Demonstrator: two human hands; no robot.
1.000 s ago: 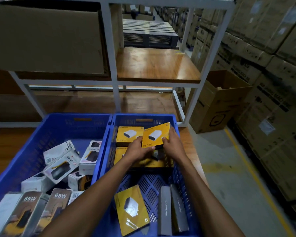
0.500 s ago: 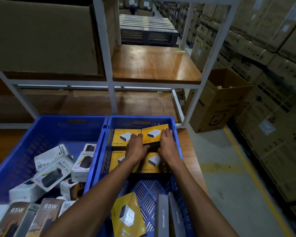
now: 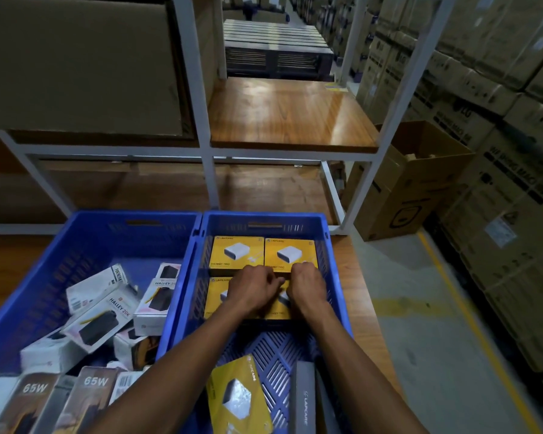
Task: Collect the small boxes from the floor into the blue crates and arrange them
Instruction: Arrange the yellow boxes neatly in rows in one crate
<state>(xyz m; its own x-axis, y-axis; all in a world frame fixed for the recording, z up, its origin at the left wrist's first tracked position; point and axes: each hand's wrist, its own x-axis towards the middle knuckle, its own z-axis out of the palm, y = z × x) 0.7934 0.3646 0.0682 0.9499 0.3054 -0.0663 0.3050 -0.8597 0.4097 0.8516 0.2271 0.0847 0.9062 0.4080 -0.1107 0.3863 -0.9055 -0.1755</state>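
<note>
— What is seen in the right blue crate?

— Four yellow boxes are laid flat in two rows against its far wall. The far-left yellow box and the far-right yellow box are set side by side, touching. The near pair of yellow boxes is largely covered by the hands.

— How are the hands held?

— The left hand and the right hand are placed knuckles-up on the near pair, close together, fingers curled down at the seam with the far row. Whether a box is actually gripped by either hand cannot be told, as the fingertips are hidden.

— What else is kept in that crate?

— Near its front wall a loose yellow box is lying tilted on the slotted floor, and just beside it, to the right, two grey boxes are stood on edge. The stretch between them and the arranged rows is crossed by both forearms.

— And around it?

— The left blue crate is pressed against the right one and is filled with a jumble of white boxes; boxes marked 65W are leaned at its front edge. Both crates are carried on a wooden table. Behind it a white shelf frame with a wooden shelf board is seen, and an open cardboard carton is stood on the floor past the table's far-right corner. Stacked cartons are lined along the right.
</note>
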